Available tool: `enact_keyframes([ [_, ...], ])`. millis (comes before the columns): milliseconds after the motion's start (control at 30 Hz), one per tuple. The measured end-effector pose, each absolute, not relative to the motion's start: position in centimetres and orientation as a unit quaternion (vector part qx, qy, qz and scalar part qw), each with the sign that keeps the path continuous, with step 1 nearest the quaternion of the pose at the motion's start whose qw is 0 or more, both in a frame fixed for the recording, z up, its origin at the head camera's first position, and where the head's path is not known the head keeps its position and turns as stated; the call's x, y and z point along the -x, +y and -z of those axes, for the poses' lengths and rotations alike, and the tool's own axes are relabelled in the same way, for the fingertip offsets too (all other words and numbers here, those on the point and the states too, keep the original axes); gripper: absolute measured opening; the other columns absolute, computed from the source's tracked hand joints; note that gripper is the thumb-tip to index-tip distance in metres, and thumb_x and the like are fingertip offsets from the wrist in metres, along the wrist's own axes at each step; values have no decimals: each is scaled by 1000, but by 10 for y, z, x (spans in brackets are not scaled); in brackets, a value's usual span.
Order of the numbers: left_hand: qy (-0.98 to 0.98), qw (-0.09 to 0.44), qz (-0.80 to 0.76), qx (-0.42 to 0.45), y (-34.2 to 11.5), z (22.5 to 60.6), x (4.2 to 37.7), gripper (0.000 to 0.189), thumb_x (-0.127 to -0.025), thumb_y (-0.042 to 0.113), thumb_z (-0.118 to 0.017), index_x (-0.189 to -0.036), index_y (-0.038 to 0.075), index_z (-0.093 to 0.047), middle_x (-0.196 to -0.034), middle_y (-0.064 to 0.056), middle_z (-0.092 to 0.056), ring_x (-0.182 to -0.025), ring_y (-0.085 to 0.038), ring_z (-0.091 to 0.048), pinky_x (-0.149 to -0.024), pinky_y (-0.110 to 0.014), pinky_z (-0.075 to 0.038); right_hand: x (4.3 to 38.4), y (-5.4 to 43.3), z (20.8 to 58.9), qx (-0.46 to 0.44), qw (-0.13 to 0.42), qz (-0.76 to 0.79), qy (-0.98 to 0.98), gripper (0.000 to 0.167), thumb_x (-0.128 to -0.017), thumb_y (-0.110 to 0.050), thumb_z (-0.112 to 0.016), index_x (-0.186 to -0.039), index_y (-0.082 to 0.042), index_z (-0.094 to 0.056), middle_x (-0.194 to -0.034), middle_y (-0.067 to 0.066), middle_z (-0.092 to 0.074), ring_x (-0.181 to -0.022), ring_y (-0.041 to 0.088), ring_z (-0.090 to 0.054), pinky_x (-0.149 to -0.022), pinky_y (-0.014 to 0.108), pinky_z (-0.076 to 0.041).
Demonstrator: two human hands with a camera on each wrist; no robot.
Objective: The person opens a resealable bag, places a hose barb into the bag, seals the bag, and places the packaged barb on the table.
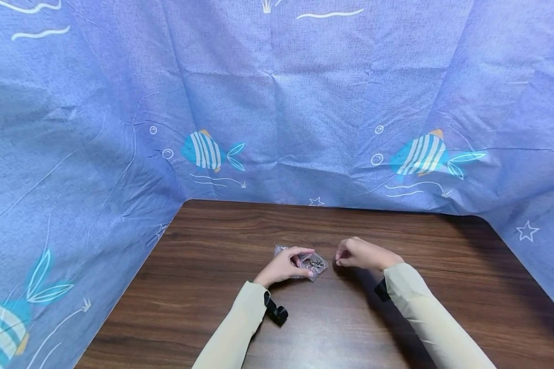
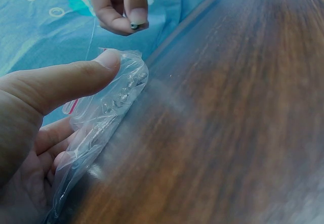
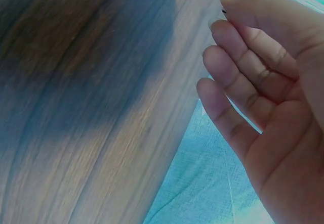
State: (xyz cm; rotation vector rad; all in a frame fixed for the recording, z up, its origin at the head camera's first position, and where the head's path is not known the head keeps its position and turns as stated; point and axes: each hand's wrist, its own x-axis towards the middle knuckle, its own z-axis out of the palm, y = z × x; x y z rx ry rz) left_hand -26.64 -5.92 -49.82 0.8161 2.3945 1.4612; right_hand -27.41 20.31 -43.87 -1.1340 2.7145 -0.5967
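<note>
My left hand holds a clear plastic zip bag open over the table, with its thumb along one edge and its fingers curled at the other side. Small shiny metal parts lie clustered inside the bag. A red strip shows near the bag's edge in the left wrist view. To the right of the bag, my right hand pinches a tiny metal piece with a round end between thumb and index finger. In the right wrist view only a dark speck of that piece shows; the other fingers are loosely bent.
Both hands work over a dark wood-grain table. A blue cloth with fish prints hangs behind the table and along its sides. Another piece of clear plastic sticks out behind the left hand. Black straps circle both wrists.
</note>
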Motion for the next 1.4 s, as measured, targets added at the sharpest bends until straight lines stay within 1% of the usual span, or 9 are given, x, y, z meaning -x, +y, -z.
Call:
enact_keyframes([
  [67, 816, 108, -497, -274, -59, 510, 273, 57, -77, 19, -81, -131, 17, -61, -88, -5, -63, -70, -5, -51, -62, -19, -43, 274, 200, 437, 377, 68, 201, 902, 6, -85, -10, -70, -80, -11, -68, -75, -8, -63, -67, -1, -51, -63, 20, -48],
  [267, 817, 108, -496, -275, -58, 510, 273, 57, -79, 14, -79, -132, 12, -59, -91, -15, -64, -71, -7, -50, -61, -18, -40, 276, 192, 434, 375, 67, 210, 901, 6, -86, -11, -70, -80, -11, -68, -75, -8, -62, -67, -2, -50, -62, 20, -48],
  [367, 815, 113, -494, -280, -59, 499, 268, 57, -80, 11, -78, -133, 6, -57, -91, -21, -63, -71, -10, -50, -60, -18, -39, 276, 188, 433, 372, 74, 213, 900, 5, -86, -12, -70, -81, -11, -68, -75, -8, -62, -67, -2, -51, -63, 19, -48],
  [500, 813, 120, -493, -288, -61, 478, 257, 56, -81, 9, -77, -132, 0, -56, -93, -25, -62, -71, -12, -51, -60, -17, -40, 276, 181, 432, 376, 73, 209, 900, 5, -85, -12, -70, -81, -9, -69, -76, -7, -63, -68, -1, -52, -64, 19, -48],
  [700, 810, 117, -498, -287, -61, 466, 250, 54, -80, 6, -76, -130, -1, -57, -92, -26, -62, -71, -13, -51, -60, -18, -40, 276, 174, 432, 390, 58, 205, 896, 4, -84, -10, -70, -81, -8, -68, -76, -5, -63, -69, 0, -53, -65, 20, -49],
  [967, 812, 121, -497, -283, -60, 469, 251, 54, -81, 6, -76, -131, -1, -57, -92, -28, -62, -72, -14, -50, -61, -17, -39, 276, 167, 436, 391, 54, 203, 896, 4, -84, -10, -70, -80, -10, -69, -76, -6, -63, -66, -1, -51, -62, 18, -47],
  [1067, 810, 121, -499, -282, -59, 480, 257, 55, -80, 6, -76, -131, 0, -57, -92, -28, -62, -72, -14, -50, -60, -17, -39, 276, 165, 437, 390, 54, 202, 897, 4, -85, -10, -70, -81, -10, -68, -76, -6, -63, -66, -1, -51, -62, 18, -47],
  [1233, 815, 113, -497, -275, -57, 504, 269, 57, -79, 10, -78, -133, 8, -57, -92, -21, -63, -72, -10, -49, -60, -17, -39, 275, 164, 437, 384, 57, 208, 898, 5, -85, -10, -69, -81, -7, -68, -78, -3, -64, -68, 1, -53, -63, 19, -48],
  [1400, 813, 112, -502, -272, -58, 508, 272, 57, -78, 15, -80, -131, 14, -60, -88, -14, -63, -71, -8, -50, -61, -19, -41, 275, 163, 438, 381, 60, 214, 897, 5, -85, -10, -70, -82, -6, -68, -78, -2, -65, -68, 1, -53, -63, 18, -48],
])
